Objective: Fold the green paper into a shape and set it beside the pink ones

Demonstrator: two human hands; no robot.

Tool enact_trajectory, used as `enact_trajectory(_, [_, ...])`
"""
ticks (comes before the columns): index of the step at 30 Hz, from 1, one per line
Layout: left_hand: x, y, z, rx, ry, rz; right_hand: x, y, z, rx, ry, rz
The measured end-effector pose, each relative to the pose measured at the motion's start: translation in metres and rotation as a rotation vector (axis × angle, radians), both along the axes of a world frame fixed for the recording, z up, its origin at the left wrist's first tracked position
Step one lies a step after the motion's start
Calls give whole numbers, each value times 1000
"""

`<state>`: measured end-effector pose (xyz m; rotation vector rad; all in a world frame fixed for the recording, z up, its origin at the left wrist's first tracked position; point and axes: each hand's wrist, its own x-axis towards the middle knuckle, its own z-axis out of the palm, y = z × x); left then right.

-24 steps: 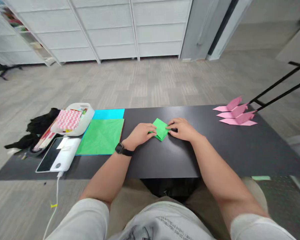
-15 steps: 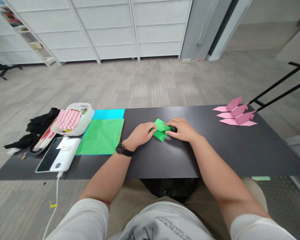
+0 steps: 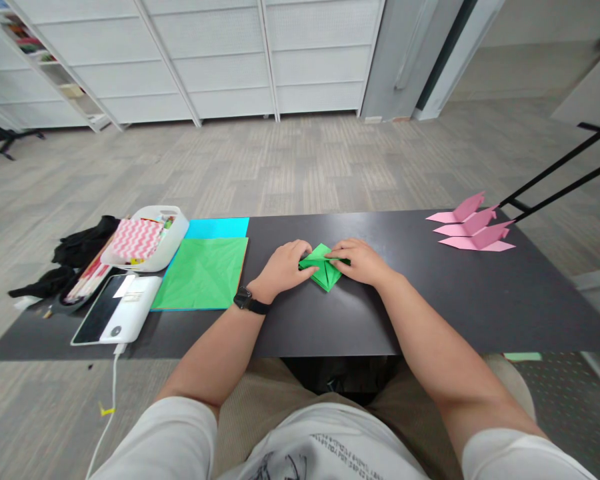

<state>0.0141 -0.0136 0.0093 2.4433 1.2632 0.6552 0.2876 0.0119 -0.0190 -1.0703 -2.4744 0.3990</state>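
Observation:
A piece of green origami paper (image 3: 326,275), folded into a small diamond, lies on the dark table in front of me. My left hand (image 3: 286,268) pinches its left corner between thumb and fingers. On the opposite side my right hand (image 3: 360,260) grips the right corner, its fingertips resting over the upper layer. Creases and a raised flap show across the middle of the diamond. Parts of both side corners are hidden under my fingers.
Left of my hands lies a stack of green paper sheets (image 3: 203,273) with a blue sheet (image 3: 217,228) behind. A white basket (image 3: 173,243), a white power bank (image 3: 135,310) with a cable and black cloth (image 3: 85,241) sit farther left. Three pink folded paper birds (image 3: 475,241) stand at right.
The green paper now shows a more even diamond with a creased front half, slightly nearer to me. Both hands have shifted a little, still at its sides.

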Motion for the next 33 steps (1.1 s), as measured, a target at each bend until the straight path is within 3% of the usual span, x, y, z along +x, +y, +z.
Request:
enact_trajectory(12, [1, 4, -3, -61, 74, 84, -2, -2, 7, -24, -55, 34])
enact_trajectory(25, [3, 1, 6, -17, 264, 111, -1, -1, 3, 13, -61, -95])
enact_trajectory(30, [2, 0, 5, -27, 187, 90, 0, -1, 2, 12, -53, -131])
enact_trajectory(33, [1, -2, 5, -62, 96, 72, 3, -1, 6, -18, -29, -78])
